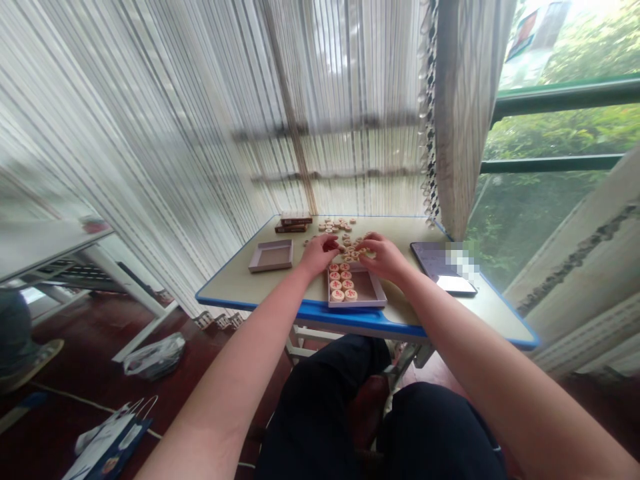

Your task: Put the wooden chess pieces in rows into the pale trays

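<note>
My left hand rests on the table among loose round wooden chess pieces, fingers curled around a piece I cannot make out clearly. My right hand is beside it, fingers bent over pieces just behind a shallow grey box tray. That tray holds several round pieces with red characters stacked in rows along its left side. More pieces lie scattered further back on the table.
The beige table has a blue edge. An empty box lid lies at left, a dark wooden box at the back, a tablet at right. Striped curtains hang behind. Bags lie on the floor.
</note>
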The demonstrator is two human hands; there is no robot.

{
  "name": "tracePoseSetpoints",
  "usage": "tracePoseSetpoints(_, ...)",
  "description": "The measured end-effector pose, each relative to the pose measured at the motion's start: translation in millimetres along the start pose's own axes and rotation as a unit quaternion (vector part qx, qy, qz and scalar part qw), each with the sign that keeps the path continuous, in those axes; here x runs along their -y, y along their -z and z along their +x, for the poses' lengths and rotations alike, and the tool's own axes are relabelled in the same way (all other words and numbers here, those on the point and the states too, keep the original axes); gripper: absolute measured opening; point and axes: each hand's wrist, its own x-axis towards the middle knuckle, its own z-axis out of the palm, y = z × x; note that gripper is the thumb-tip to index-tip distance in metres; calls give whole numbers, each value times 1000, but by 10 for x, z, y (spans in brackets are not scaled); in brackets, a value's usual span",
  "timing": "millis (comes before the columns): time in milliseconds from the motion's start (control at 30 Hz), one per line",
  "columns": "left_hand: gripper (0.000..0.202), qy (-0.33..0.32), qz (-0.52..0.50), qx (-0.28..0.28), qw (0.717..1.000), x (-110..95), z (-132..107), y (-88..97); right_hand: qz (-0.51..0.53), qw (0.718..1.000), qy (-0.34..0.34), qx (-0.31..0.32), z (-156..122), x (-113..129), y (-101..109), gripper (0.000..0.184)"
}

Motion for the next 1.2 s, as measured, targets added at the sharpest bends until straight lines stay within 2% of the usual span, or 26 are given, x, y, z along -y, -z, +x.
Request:
tracePoseSetpoints(200,44,64,-146,61,985,-110,-35,7,7,1000,13,11,0,42,-37,30)
tracePoseSetpoints(367,45,86,-164,75,980,-202,-69,9,5,999,27,16,23,66,-43,21)
tracePoseSetpoints(633,45,79,-176,102,976,-149,-54,-15,6,999,28,16,12,83,-52,24)
tracePoseSetpoints(700,43,68,-146,84,983,-112,-33,-18,-1,1000,23,18,15,79,-48,23)
tracePoseSetpoints(800,36,24,-12,-21,999,-30,3,3,-22,999,-12,22,21,76,9,21)
tracePoseSetpoints(900,28,-36,166,-96,981,57,27,40,-28,997,-47,53,22,87,127,20)
tracePoseSetpoints(1000,22,-73,254,-114,958,113,38,64,-17,993,-68,98,13,120,249,21)
tracePoseSetpoints(1200,16,-70,297,-130,943,138,32,66,-33,977,-85,191,-27,186,307,19)
